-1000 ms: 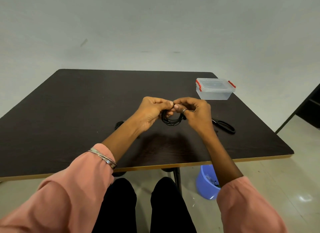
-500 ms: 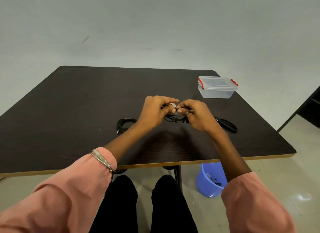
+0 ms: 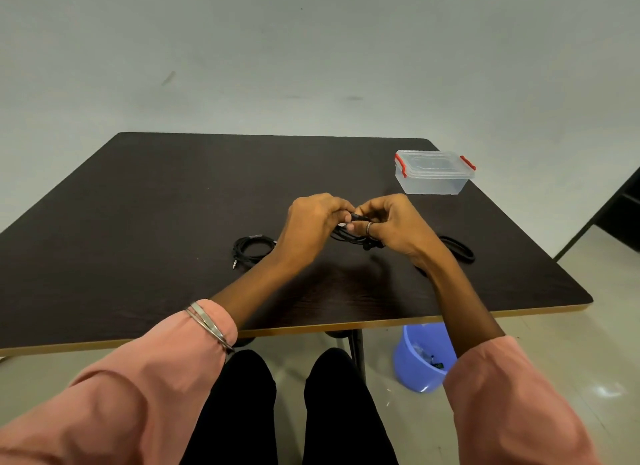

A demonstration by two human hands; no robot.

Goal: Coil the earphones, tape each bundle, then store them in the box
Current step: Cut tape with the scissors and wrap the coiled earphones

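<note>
Nearest the camera: two pink sleeves, the left one [image 3: 131, 388] carrying silver bangles [image 3: 207, 322] at the cuff, and black-trousered knees [image 3: 291, 412] below the bench edge. On the floor to the right of the knees, partly under the bench, stands a blue plastic tub [image 3: 417, 360] with small dark scraps inside; contents too small to identify. The bench [image 3: 138, 222] has a dark wood-grain top with a pale edge band. Above its middle both hands meet, raised off the surface. The left hand [image 3: 311, 222] and right hand [image 3: 394, 222] each have fingers curled in a narrow grip on the same black earphone bundle [image 3: 349, 234], fingertips touching or nearly touching over the top of it. Loops of the cord hang below the fingers, with earbud ends showing under the right hand. A ring sits on one right-hand finger. Whether tape is on this bundle cannot be told. On the bench to the left of the hands lies a second coil of black earphones [image 3: 251, 248], its plug end pointing toward the near edge. To the right, partly behind the right wrist, lies a third black coil [image 3: 457, 250]. Farther back, near the far right corner, sits the clear storage box [image 3: 433, 179], lid on, red clips at both ends, well apart from the hands. Behind the bench is a plain pale wall [image 3: 311, 49].
</note>
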